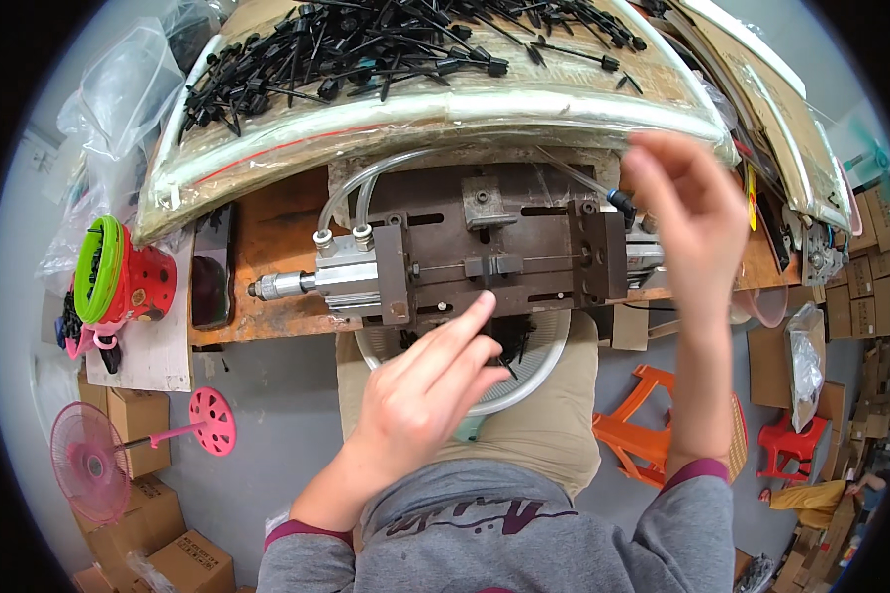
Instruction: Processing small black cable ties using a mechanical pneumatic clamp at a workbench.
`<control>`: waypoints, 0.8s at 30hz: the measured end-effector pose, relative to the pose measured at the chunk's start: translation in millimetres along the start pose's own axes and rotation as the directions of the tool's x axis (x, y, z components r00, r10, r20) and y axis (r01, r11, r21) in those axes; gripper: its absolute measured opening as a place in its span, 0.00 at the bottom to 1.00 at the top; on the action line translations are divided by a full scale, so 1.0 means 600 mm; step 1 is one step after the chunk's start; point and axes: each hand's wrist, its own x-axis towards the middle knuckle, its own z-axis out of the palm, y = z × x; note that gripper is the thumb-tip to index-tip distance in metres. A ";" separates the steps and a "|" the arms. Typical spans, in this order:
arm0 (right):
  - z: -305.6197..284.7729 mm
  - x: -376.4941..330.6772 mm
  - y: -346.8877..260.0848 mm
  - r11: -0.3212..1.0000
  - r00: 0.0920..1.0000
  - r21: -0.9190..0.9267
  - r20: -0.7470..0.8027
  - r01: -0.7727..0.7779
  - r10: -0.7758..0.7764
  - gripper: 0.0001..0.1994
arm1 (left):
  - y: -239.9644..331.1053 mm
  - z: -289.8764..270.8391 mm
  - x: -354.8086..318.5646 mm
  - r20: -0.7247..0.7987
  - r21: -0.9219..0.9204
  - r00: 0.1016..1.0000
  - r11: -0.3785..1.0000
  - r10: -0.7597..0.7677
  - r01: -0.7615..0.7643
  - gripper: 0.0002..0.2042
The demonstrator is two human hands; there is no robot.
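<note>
Matt dark metal fixture (542,235), shiny smooth metal cylinder (348,281), scuffed wooden tabletop (279,210), matt grey cloth shirt (465,555).

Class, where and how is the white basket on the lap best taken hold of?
Take the basket by its rim, probably from above, at the person's right: the curved edge lies exposed there, while the machine hides the far side.

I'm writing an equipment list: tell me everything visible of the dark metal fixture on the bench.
The fixture lies flat at the bench's front edge: a slotted, brownish, metal-looking plate with an upright block near either end and silvery cylinders outside them. Clear hoses join the left cylinder through white fittings. Thin rods run to small central blocks; a bracket stands behind. The left hand is at its middle, contact unclear; the right hand partly hides its right end.
</note>
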 end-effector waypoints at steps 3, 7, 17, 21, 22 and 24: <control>-0.015 0.113 0.026 0.808 0.934 -0.476 0.096 0.348 -0.345 0.07 | -0.014 0.020 0.003 0.053 0.096 0.999 0.995 -0.010 0.005 0.13; -0.001 0.217 0.120 0.511 0.873 -0.708 0.391 0.488 -0.291 0.09 | -0.012 0.040 0.017 0.080 0.186 0.996 0.981 0.044 -0.058 0.12; -0.018 0.176 0.042 0.999 0.984 -0.045 0.174 -0.016 0.023 0.12 | -0.018 0.044 0.025 0.135 0.292 0.991 0.955 0.020 -0.060 0.12; -0.038 0.087 -0.026 0.976 0.981 0.193 0.179 -0.105 0.070 0.13 | -0.016 0.031 0.027 0.167 0.282 0.986 0.957 0.014 -0.062 0.12; -0.043 0.061 -0.033 0.955 0.980 0.271 0.187 -0.123 0.073 0.14 | -0.013 0.026 0.032 0.193 0.276 0.981 0.959 0.008 -0.062 0.13; -0.035 0.006 -0.056 0.930 0.954 0.283 0.251 -0.234 0.164 0.14 | -0.011 -0.006 0.048 0.166 0.166 0.986 0.984 0.028 -0.056 0.12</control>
